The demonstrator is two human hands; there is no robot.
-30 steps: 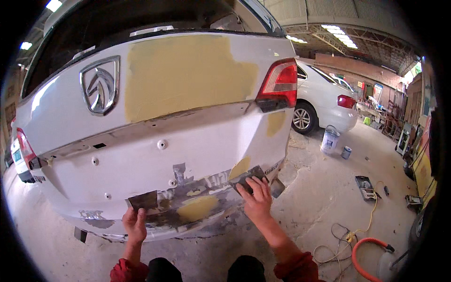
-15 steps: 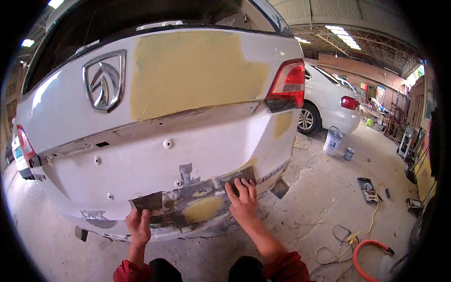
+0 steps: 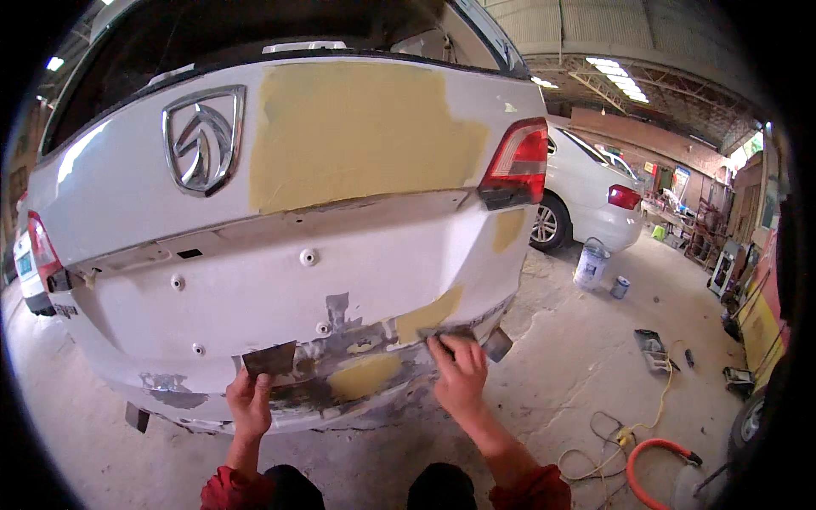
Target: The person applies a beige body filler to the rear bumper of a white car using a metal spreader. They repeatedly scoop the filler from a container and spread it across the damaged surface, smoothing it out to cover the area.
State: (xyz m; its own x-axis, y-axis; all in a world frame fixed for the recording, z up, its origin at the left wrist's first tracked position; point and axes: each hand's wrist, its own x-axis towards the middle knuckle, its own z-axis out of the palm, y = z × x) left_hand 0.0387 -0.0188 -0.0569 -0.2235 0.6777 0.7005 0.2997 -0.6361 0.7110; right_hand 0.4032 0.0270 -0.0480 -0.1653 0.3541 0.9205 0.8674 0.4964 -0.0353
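My left hand (image 3: 248, 406) pinches a dark, flat rectangular putty spreader (image 3: 271, 360), held up in front of the lower tailgate. With its fingers bent over it, my right hand (image 3: 461, 378) presses a second dark spreader (image 3: 459, 330) to the lower right of the white car (image 3: 399, 246). Just left of those fingers lies a smooth yellow filler patch (image 3: 430, 314). Another yellow patch (image 3: 365, 376) sits lower, between my hands, amid grey and black sanded areas. A large filler patch (image 3: 361, 136) covers the upper tailgate beside the chrome badge (image 3: 202, 140).
A red tail light (image 3: 518, 161) borders the panel at right. Beyond stand a second white car (image 3: 599, 200), a bucket (image 3: 592, 265) and a small can (image 3: 620, 287). An open dark case (image 3: 653, 350), a pale cord (image 3: 665, 398) and an orange hose (image 3: 637, 476) lie on the concrete floor.
My right hand has slid right and slightly down with its spreader, uncovering a wider smooth yellow patch. My left hand stays nearly in place. The whole view has shifted slightly.
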